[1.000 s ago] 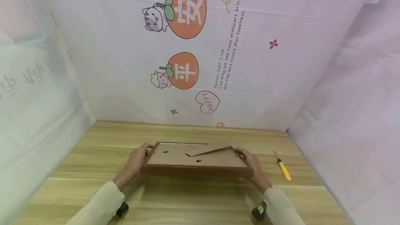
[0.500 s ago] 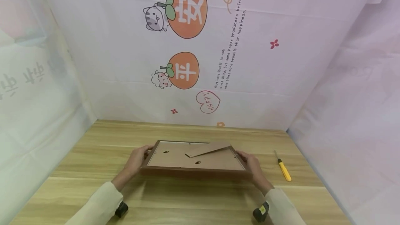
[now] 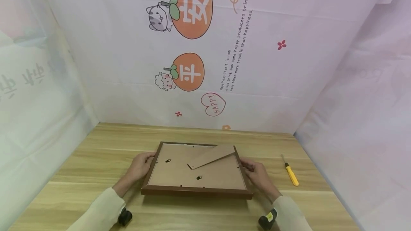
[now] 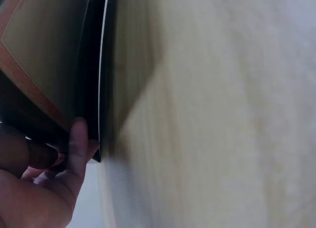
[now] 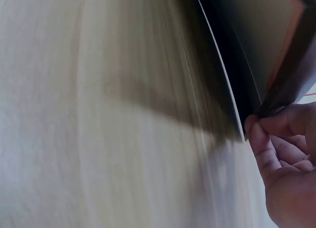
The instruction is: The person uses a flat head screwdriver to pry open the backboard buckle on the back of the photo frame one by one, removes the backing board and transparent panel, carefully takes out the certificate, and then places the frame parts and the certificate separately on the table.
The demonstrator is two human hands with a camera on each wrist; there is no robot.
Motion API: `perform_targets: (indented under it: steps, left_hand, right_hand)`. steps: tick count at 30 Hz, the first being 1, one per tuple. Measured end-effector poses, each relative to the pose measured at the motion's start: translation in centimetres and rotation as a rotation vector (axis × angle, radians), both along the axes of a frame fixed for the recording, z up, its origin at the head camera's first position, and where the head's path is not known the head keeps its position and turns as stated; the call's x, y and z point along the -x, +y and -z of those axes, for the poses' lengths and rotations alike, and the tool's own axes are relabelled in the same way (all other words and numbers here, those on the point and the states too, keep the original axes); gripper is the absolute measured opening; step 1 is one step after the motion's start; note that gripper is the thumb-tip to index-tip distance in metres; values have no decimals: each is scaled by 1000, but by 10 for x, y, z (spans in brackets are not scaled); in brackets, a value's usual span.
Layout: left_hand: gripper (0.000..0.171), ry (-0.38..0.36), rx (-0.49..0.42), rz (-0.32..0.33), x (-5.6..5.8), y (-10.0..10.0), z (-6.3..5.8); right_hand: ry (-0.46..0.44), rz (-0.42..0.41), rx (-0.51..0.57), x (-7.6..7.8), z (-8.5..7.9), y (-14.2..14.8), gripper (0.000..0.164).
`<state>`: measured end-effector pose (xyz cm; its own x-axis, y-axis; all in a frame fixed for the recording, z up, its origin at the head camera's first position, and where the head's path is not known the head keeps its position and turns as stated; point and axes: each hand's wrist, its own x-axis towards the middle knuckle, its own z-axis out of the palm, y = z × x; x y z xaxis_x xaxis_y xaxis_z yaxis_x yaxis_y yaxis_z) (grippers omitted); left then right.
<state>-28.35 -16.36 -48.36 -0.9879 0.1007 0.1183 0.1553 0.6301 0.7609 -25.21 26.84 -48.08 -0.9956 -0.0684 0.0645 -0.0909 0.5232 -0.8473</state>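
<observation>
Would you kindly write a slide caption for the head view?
Two hands hold a frame face down over a table, with a screwdriver on the right.

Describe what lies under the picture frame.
Beneath the picture frame is the wood-grain tabletop, shaded near the frame. The wrist views also show part of the frame's front, with a red patterned border. The front's middle and the tabletop below it are hidden.

This is a makeshift booth, its wood-grain tabletop (image 3: 192, 215) walled by printed cloth sheets (image 3: 266, 77).

Screwdriver (image 3: 292, 175) right of frame (image 3: 187, 176)
</observation>
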Motion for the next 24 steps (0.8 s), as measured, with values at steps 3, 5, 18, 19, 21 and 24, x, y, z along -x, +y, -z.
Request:
perform_targets:
  steps: [3,5,18,19,21,24]
  left_hand:
    - [33,-13,-15,-13,-1,1,0]
    - [34,-27,-23,-17,-1,1,0]
    - [36,-49,28,-7,-4,1,-1]
    - [36,-46,32,-8,-4,0,-1]
    - [37,-36,42,-5,-4,0,0]
    - [38,-21,52,11,-4,-1,0]
  right_hand:
    - [-21,14,49,-2,0,-2,40]
    - [-40,28,87,-2,0,-4,40]
    - [-88,126,83,2,9,-9,36]
    - [-86,125,70,2,9,-9,37]
    - [-82,122,47,2,11,-9,39]
    - [-83,126,46,2,12,-10,40]
